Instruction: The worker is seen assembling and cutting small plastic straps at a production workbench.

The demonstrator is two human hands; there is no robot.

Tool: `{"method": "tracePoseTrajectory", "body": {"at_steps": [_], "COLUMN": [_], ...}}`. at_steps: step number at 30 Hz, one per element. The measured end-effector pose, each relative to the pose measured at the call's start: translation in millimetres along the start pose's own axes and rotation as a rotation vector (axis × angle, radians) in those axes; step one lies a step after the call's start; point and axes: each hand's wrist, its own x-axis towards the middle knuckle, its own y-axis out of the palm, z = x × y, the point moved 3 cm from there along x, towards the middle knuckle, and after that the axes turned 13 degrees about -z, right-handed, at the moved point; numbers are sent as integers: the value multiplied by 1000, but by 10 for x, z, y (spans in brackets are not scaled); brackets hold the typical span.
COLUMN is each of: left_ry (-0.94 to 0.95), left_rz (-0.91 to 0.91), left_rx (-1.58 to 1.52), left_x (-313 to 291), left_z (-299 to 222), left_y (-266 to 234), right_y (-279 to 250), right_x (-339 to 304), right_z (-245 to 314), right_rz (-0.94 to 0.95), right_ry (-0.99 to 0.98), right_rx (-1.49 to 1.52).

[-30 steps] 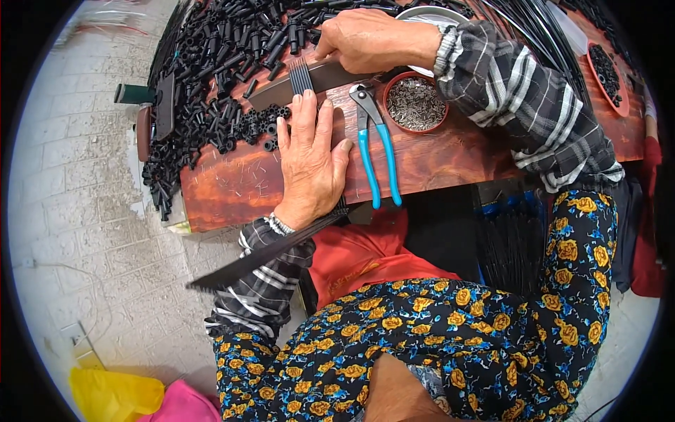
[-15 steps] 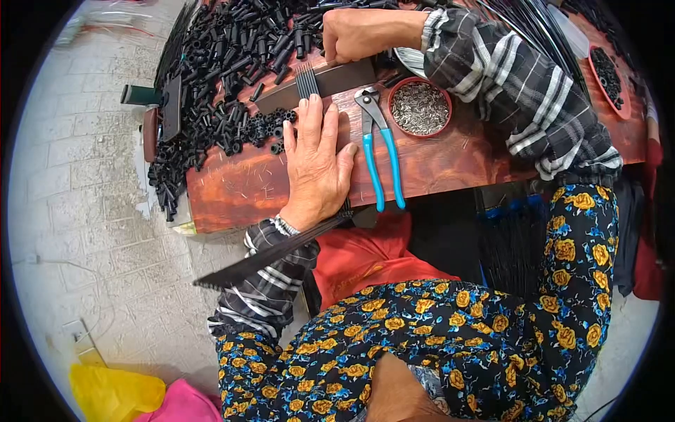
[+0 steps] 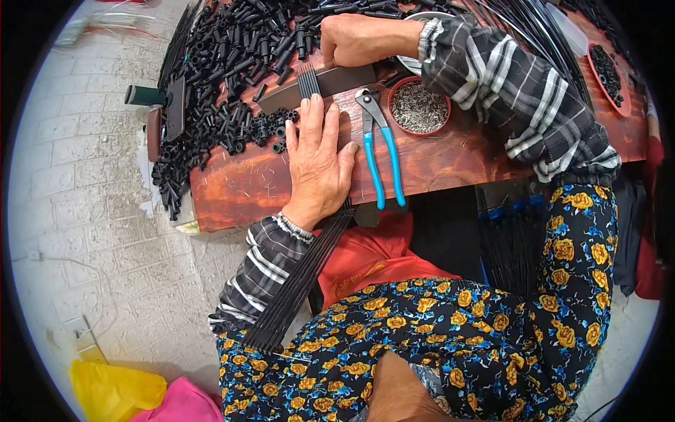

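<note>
Pliers [image 3: 380, 151] with blue handles lie just right of my left hand [image 3: 316, 167], near a red bowl [image 3: 424, 133] of metal bits [image 3: 420, 107]; black tubes [image 3: 246, 53] crowd the counter [image 3: 450, 165] at far left. That hand lies flat over thin black rods [image 3: 299, 288], fingers nearly together, thumb apart. Their long axis runs near to far, far tips at a dark bar [image 3: 344, 77], near ends hanging leftward above my lap. My right hand [image 3: 355, 39] curls beside the bar; whether it pinches anything, I cannot tell.
</note>
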Motion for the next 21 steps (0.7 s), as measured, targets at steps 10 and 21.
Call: {"method": "tracePoseTrajectory", "body": {"at_steps": [10, 21], "left_ry": [-3, -16], "left_rz": [-2, -1], "left_rx": [-9, -3], "left_x": [2, -12], "left_z": [-3, 14], "left_y": [19, 14], "right_y": [124, 251], "right_x": [72, 256], "right_z": [-5, 94], "right_rz": [-114, -272], "right_ry": [-155, -138], "right_rx": [-70, -144]}}
